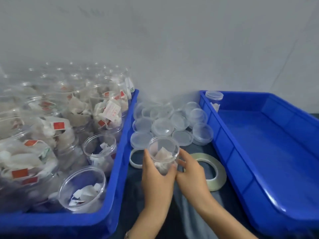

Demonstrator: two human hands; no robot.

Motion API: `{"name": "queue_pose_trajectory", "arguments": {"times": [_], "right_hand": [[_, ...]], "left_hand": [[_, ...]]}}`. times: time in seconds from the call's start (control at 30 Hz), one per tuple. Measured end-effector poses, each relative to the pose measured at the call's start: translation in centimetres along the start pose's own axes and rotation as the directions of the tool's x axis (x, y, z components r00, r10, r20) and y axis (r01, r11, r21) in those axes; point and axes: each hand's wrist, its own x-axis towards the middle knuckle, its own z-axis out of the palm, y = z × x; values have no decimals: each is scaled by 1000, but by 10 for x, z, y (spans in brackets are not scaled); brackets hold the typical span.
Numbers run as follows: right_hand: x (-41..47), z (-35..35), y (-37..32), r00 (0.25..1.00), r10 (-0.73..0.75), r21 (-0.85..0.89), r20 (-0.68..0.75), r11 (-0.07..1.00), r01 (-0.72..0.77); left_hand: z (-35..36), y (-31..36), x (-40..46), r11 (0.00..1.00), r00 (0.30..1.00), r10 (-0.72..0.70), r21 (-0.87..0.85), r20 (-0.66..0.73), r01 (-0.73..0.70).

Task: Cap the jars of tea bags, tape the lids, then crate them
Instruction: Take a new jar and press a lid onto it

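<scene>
Clear plastic jar (pixel 164 152), uncapped and with tea bags inside, is held upright between the two blue crates. The left hand (pixel 156 171) wraps its fingers round the jar's body; the right hand (pixel 190 168) rests against the jar's right side with fingers loosely curled on it. Just behind the jar lies a heap of clear lids (pixel 165 123). Right of the jar, under the right hand, lies a tape roll (pixel 214 171); a second roll (pixel 136 159) sits just left of it. The left crate (pixel 120 152) is full of open jars; the right crate (pixel 259 144) holds one capped jar (pixel 214 99) in its far corner.
</scene>
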Motion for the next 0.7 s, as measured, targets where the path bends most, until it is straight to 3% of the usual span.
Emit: {"name": "queue_pose_trajectory", "arguments": {"times": [0.13, 0.27, 0.4, 0.53, 0.7], "right_hand": [[9, -3, 21, 994, 96, -60, -54, 993, -99], [17, -6, 30, 990, 133, -65, -55, 989, -137], [47, -18, 42, 998, 67, -258, 13, 964, -61], [91, -26, 52, 972, 0, -625, 237, 766, 153], [117, -7, 72, 886, 11, -817, 463, 394, 422]], "left_hand": [[12, -19, 11, 995, 998, 24, 98, 55, -30], [18, -31, 22, 986, 999, 53, 159, -10, -51], [22, -44, 32, 992, 999, 33, 122, -27, -30], [21, -56, 37, 978, 993, 116, 177, -19, -111], [22, -61, 43, 976, 986, 168, 147, -26, -162]]}}
